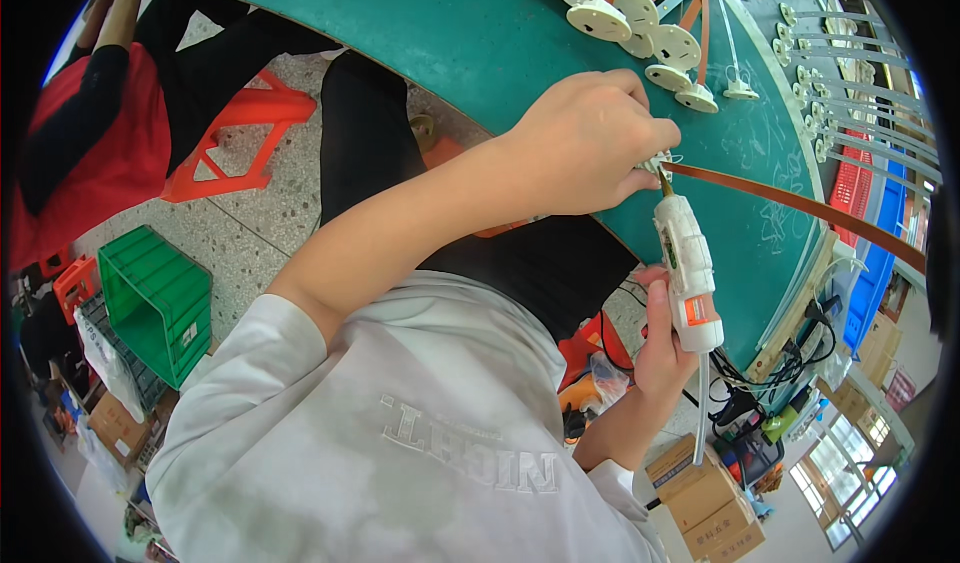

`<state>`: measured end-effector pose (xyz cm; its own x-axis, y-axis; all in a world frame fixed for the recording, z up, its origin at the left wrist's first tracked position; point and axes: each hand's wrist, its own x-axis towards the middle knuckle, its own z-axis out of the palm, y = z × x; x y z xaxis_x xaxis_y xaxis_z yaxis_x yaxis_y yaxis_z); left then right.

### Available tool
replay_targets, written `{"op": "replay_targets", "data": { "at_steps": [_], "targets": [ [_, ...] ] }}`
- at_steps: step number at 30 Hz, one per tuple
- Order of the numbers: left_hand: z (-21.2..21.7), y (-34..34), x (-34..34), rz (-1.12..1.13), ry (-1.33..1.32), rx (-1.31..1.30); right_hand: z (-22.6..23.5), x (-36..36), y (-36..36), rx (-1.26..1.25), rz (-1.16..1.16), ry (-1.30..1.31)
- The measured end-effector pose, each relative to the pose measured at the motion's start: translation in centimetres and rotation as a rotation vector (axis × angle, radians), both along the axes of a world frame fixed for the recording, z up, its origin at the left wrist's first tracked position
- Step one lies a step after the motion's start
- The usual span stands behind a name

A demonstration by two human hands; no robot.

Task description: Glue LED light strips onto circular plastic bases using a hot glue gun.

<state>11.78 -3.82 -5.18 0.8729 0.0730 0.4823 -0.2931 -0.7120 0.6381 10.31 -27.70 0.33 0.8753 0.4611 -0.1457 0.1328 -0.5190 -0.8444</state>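
In the head view, the left hand (588,145) is pinching a small whitish part (660,162) at the end of a brown strip (800,202) over the green table (430,28). The right hand (661,341) is gripping a white glue gun (686,263), its nozzle (666,185) pointing at that part.

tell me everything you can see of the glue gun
The glue gun is white and plastic-looking, with an orange patch near its rear and a brassy nozzle. A pale translucent rod juts from its back. The right hand holds it at the green table, nozzle pointing up the picture toward a small pale piece in the left hand.
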Motion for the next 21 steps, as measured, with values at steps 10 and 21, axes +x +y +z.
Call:
{"op": "replay_targets", "data": {
  "at_steps": [10,21],
  "targets": [
    [0.1,0.0,0.0,0.003,0.017,0.015,-0.9,0.0,-0.1,-0.078,0.004,-0.253],
    [0.2,0.0,0.0,-0.007,0.002,-0.011,0.1,0.0,1.8,-0.289,-0.102,-0.262]
  ]
}}
